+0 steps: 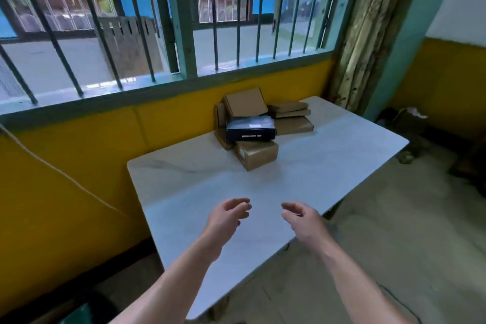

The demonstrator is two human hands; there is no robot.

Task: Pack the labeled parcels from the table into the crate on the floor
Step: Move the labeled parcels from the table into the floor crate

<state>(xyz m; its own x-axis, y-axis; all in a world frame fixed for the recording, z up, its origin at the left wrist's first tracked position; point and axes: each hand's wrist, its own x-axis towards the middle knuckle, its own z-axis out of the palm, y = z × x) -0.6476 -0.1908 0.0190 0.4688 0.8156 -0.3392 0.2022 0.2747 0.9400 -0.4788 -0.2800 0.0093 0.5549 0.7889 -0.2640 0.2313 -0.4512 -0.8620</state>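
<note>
Cord: a pale line running down across the yellow wall at the far left.
Green object: low on the floor by the left forearm, mostly cut off; what it is cannot be told.
Window bars: dark bars above the wall, behind the tabletop.
Left hand: over the near part of the tabletop, palm turned inward; fingers loosely curled and released, grasping nothing.
Parcels: piled at the far side of the tabletop against the wall, well apart from both hands. A brown box sits in front, a black box with a white label rests on it, and another brown box lies on top behind.
Flat parcels: stacked just right of the pile, touching it.
Right hand: near the left hand, facing it; fingers loosely bent, grasping nothing.
Tabletop: pale, marbled; bare between hands and parcels.
Wooden post: worn, standing in the corner.
Floor clutter: dark, blurred things by the right wall.
</note>
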